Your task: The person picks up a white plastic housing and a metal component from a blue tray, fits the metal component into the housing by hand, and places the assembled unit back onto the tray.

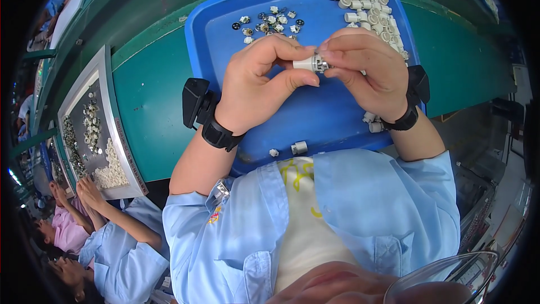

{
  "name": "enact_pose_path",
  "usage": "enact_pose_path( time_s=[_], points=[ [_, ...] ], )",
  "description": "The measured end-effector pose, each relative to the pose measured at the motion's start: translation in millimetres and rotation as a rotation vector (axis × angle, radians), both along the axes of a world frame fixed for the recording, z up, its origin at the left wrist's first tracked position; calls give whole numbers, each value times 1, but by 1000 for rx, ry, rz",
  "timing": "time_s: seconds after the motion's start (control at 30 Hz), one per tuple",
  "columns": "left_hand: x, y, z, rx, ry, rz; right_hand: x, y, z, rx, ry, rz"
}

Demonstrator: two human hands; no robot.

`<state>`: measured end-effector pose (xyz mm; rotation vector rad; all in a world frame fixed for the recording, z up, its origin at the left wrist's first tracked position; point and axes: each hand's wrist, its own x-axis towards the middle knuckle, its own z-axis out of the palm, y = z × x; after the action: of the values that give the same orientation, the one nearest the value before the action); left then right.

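Both hands meet over the smooth blue plastic tray (225,39) that lies on the green workbench (146,95). The left hand (256,81) pinches the small white plastic cylinder with a metal end (311,63) between thumb and forefinger. The right hand (368,67) closes its fingertips on the metal end of the same piece; what exactly it presses there is perhaps too small to tell. Each wrist wears a black strap with a black box.

At the tray's far right corner lies a heap of short white plastic tubes (371,14). A scatter of tiny white and dark round parts (270,21) lies at the far middle. One loose white tube (299,147) rests near the tray's near edge. To the left, a grey metal tray (107,79) holds pale small parts, and a co-worker's hands (84,190) reach to it.
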<state>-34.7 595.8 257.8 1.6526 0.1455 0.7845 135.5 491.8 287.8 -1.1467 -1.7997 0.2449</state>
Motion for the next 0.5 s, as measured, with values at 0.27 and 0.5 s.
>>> enact_pose_path(
  time_s=[0.27, 0.5],
  points=[
    [3, -7, 1, -183, -43, 12, 3, 3, -2, -37, 56, 84],
    [6, -3, -1, -57, -62, 89, 4, 4, -10, -316, 442, 150]
  ],
)
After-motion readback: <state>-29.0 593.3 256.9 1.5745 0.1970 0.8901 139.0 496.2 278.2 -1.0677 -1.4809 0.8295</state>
